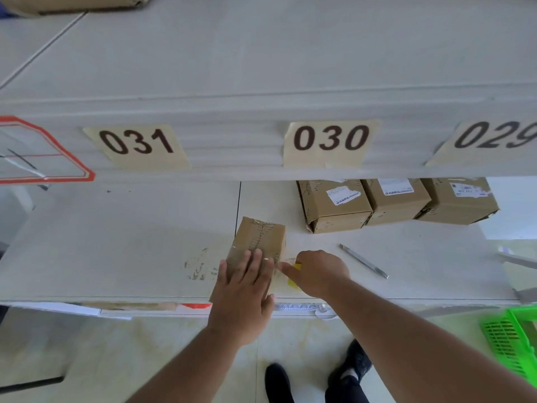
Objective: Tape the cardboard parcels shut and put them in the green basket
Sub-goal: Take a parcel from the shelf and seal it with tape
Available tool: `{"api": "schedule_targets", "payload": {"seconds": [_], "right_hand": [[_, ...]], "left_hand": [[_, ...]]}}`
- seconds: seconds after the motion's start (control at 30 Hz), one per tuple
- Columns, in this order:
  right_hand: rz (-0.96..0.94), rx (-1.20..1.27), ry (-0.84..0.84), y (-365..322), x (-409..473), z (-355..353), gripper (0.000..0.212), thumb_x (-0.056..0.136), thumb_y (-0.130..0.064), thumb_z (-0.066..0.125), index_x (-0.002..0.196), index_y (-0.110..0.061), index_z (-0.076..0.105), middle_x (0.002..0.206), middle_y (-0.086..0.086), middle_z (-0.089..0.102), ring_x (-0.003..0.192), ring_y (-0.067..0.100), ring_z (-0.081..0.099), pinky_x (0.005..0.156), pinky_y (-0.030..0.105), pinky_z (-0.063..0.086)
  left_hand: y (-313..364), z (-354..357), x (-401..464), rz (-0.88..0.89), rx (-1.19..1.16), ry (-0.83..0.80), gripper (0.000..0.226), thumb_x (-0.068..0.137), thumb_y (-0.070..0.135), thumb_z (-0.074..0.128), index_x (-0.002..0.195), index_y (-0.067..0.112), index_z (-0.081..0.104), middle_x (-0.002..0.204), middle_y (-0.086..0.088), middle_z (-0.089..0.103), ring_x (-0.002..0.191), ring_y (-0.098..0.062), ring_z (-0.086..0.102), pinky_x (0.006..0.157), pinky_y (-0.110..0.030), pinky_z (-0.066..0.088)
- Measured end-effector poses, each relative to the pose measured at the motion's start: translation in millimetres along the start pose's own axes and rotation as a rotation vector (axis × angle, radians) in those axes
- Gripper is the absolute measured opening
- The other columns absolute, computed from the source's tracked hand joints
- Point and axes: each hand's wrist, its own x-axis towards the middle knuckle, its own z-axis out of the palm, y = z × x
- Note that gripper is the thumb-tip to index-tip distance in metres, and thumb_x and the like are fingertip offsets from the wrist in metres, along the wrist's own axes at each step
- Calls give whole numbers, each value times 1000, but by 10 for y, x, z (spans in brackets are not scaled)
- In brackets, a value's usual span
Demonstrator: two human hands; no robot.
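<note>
Taping in hand: left hand (247, 282) presses flat on the parcel (257, 251) at the surface's (116, 251) near edge, right hand (318, 271) pinches tape beside it. Next, probably smoothing, then the green basket (511, 341).

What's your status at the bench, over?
Left hand flat on parcel; right hand pulling tape beside it. Three parcels waiting. Basket lower right, path clear.

Shelf edge (232, 146) bears 3 paper tags: 031 (136, 142); 030 (329, 138); 029 (494, 135), partly cut off; parcel labels (344, 194) illegible.
</note>
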Motion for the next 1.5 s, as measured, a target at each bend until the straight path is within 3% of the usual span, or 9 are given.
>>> {"api": "schedule_targets", "payload": {"seconds": [0.17,0.3,0.4,0.73,0.87,0.97,1.13,1.33,1.5], "right_hand": [[16,43,-35,32,13,11,72,91,-88,31,102,-25,64,92,-6,67,85,19,65,65,30,47],[10,125,-54,90,-2,20,69,91,-87,34,104,-27,65,95,-7,67,89,18,64,70,31,51],[-7,292,-90,166,-84,-2,59,90,-80,45,116,-32,67,105,-7,68,95,17,64,77,33,54],[-154,719,-115,251,-592,-579,29,98,-29,62,126,-37,65,108,-17,66,96,-3,61,73,14,46],[-163,715,-57,-96,-514,-554,32,100,-45,59,129,-35,62,112,-11,66,101,11,63,84,27,51],[-136,660,-30,-269,-412,-551,38,96,-56,57,127,-36,63,114,-8,68,104,15,63,90,34,53],[-90,663,-58,-357,-305,-535,41,98,-61,41,110,-33,68,106,-6,70,104,17,64,97,39,51],[-6,852,13,-43,-104,-479,29,92,-52,44,90,-29,61,96,-1,59,92,20,55,94,48,51],[-121,334,-131,387,41,-358,88,95,-49,67,166,-27,19,165,-4,35,147,23,38,106,26,32]], "left_hand": [[2,-46,-26,81,-42,4,77,95,56,40,163,41,7,172,0,9,159,-27,11,118,-71,20],[-81,-167,12,-309,-242,-135,110,79,80,41,153,44,-31,159,8,-44,155,-25,-24,123,-62,14],[-50,-311,24,-341,-359,-148,108,74,74,48,159,46,-11,166,11,-31,152,-28,13,110,-48,43],[-328,-410,185,-296,-1102,-383,71,90,49,61,155,49,33,159,17,39,140,-7,44,107,-24,33],[-288,-266,174,-367,-531,130,42,99,36,53,140,29,59,132,2,65,119,-27,62,96,-39,50],[190,-300,-65,-486,-941,491,18,96,33,57,108,24,67,105,3,68,95,-24,67,82,-39,56],[629,-773,153,-912,-2046,-53,47,93,61,61,110,17,64,103,0,71,97,-13,68,103,-41,48],[566,-930,289,-983,-2044,-61,37,91,43,75,118,21,63,112,-7,74,104,-24,72,99,-45,54],[452,-960,307,-871,-2048,-189,34,97,35,68,125,16,64,113,-9,77,105,-29,75,97,-48,56]]}}
